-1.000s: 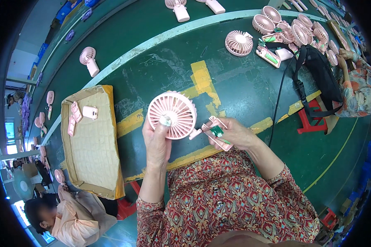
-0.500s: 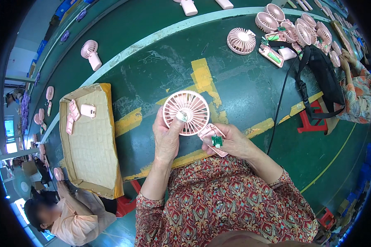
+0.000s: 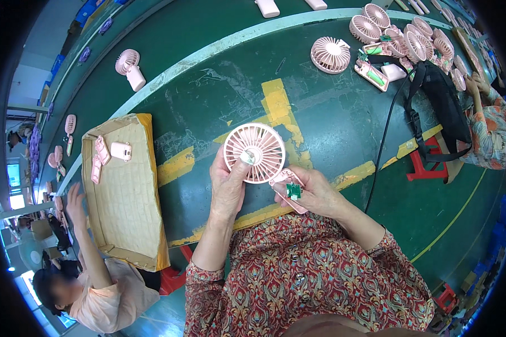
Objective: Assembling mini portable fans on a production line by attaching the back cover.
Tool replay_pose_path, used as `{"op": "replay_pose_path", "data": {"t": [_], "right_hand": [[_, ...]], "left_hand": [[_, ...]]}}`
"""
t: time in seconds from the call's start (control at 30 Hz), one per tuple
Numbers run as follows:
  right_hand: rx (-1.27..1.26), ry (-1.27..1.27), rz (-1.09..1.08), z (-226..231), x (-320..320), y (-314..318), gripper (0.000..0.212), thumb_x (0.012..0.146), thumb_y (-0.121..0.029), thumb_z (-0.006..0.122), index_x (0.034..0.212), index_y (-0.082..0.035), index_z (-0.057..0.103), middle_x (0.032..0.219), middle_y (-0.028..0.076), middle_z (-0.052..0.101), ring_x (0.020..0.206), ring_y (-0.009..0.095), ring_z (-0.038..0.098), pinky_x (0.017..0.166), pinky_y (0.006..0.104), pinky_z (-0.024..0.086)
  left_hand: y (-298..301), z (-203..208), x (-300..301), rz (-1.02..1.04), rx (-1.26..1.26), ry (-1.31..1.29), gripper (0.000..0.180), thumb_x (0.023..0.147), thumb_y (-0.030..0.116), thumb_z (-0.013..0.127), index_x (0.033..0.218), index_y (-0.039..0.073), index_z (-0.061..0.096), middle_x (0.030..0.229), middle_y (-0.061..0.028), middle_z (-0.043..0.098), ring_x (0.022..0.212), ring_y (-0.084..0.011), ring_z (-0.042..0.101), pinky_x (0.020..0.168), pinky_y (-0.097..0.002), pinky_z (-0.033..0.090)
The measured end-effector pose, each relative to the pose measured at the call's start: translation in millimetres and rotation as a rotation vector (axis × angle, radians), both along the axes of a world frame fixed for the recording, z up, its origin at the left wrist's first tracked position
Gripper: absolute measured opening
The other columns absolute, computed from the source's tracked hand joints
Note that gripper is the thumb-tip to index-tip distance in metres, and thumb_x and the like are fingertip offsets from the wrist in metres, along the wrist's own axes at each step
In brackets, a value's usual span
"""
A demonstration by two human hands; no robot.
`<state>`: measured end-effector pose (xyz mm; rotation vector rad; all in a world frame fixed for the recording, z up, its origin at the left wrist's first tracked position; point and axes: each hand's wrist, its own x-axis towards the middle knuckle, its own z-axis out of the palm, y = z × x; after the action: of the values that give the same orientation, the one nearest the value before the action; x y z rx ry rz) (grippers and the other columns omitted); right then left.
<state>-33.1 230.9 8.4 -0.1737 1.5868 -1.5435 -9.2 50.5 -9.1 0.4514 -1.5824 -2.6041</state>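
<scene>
A pink handheld fan (image 3: 267,147) is held between my two hands, over the table's near edge. My left hand (image 3: 227,182) grips the round fan head, with the thumb across the hub of the grille. Around the fan's handle (image 3: 296,206) my right hand (image 3: 316,194) is closed. The handle is opened up, and a small green circuit board (image 3: 293,191) shows at it, beside my right thumb. My right fingertips are partly hidden behind the handle.
A cardboard tray (image 3: 123,208) with several pink parts (image 3: 101,151) stands left. Far right lie a heap of fans (image 3: 416,45), a lone fan head (image 3: 330,55) and a black bag (image 3: 443,106) with straps. Co-workers (image 3: 109,292) sit on both sides; a fan (image 3: 130,68) lies beyond the pale strip.
My hands and the fan have hardly moved. The co-worker at left has raised an arm toward the far belt, and the fans there have shifted slightly to the right.
</scene>
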Motion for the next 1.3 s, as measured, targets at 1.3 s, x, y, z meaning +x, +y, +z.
{"op": "replay_pose_path", "data": {"t": [1.3], "right_hand": [[-0.340, -0.634, -0.227, -29, -13, 14, 0.024, 0.077, -0.013, 0.072, 0.095, -0.005, 0.059, 0.084, 0.005, 0.064, 0.066, 0.011, 0.061, 0.053, 0.0247, 0.053]], "left_hand": [[-14, 22, -1, -0.148, -0.287, 0.039, 0.057, 0.078, 0.022, 0.072, 0.122, -0.004, 0.045, 0.111, -0.0111, 0.058, 0.101, -0.0156, 0.058, 0.089, -0.0299, 0.046]]}}
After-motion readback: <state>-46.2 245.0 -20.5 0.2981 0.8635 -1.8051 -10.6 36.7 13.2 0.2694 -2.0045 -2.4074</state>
